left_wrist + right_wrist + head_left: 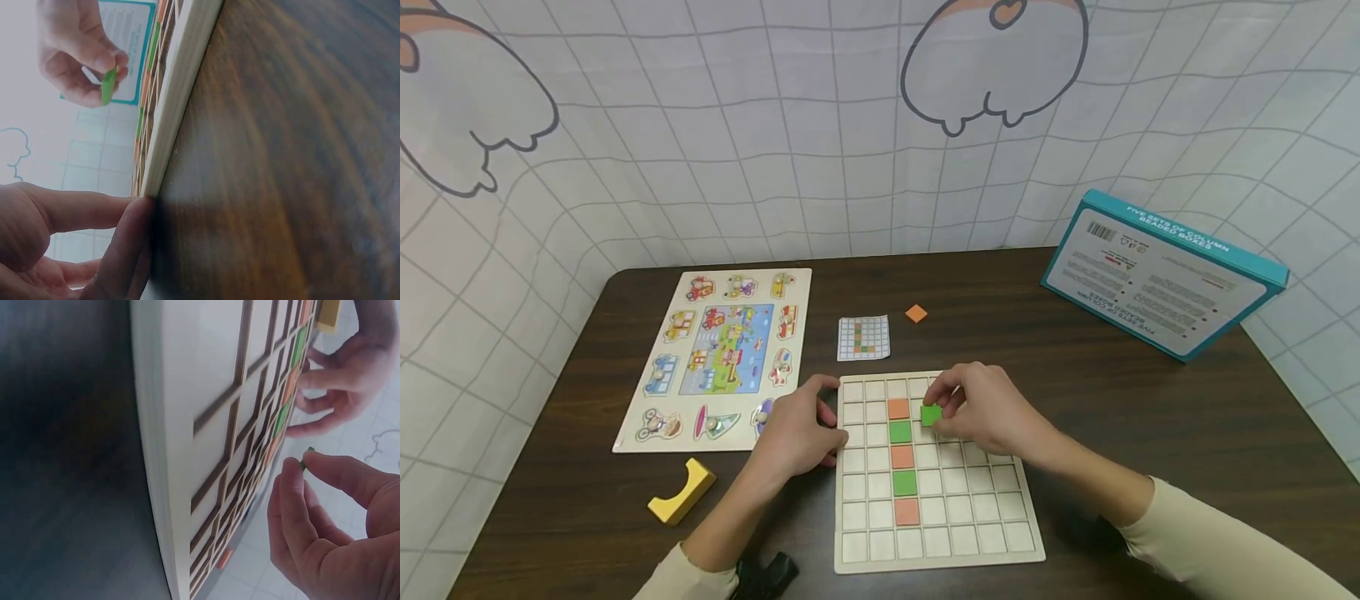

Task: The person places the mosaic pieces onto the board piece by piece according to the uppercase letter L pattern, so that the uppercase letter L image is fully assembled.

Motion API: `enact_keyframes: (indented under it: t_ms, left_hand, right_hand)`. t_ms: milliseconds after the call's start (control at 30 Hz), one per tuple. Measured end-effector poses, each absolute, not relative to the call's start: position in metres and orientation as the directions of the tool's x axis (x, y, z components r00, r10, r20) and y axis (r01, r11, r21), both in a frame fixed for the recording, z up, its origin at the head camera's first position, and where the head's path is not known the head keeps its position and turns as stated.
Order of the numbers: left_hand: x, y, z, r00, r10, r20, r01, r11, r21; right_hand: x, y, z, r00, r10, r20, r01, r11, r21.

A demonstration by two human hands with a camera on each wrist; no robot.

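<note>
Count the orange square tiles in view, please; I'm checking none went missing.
4: three flat orange square tiles in the wooden grid board's third column, one loose on the dark table. The hands may hide others.

- The head view was evenly and brightly lit, sharp at centre, with soft shadows under the hands on the dark worktop (1150, 400).
- Its edges bowed — the backdrop (820, 150) grid curved.
- Both wrist views were soft; the near worktop blurred — the background washed out pale.
</note>
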State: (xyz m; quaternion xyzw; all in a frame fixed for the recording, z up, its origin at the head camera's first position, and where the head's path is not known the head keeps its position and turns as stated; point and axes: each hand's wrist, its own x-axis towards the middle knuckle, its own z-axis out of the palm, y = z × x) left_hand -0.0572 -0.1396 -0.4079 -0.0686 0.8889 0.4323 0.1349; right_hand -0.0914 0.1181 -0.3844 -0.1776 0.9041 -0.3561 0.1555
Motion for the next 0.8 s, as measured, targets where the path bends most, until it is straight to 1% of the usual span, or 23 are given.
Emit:
enact_keyframes:
  t_ms: [300,533,800]
  left_hand:
    - [-0.058,-0.140,-0.406,-0.954,0.001,-0.300,-0.236,0.615,0.752]
    - [-0.057,-0.141,-0.406,-0.955,0.002,-0.298,-0.233,0.620,0.749]
    - [-0.057,-0.140,-0.406,-0.953,0.002,-0.303,-0.235,0.623,0.746]
  right_hand:
    - [-0.074,0.119,-0.384,-0.871,-0.471,-0.141,-0.251,0.674,-0.695]
    - [-0.061,0.118,-0.386,-0.864,-0.482,-0.147,-0.256,0.671,-0.696]
    - [-0.047,0.118,-0.386,-0.839,-0.523,-0.152,-0.294,0.670,-0.681]
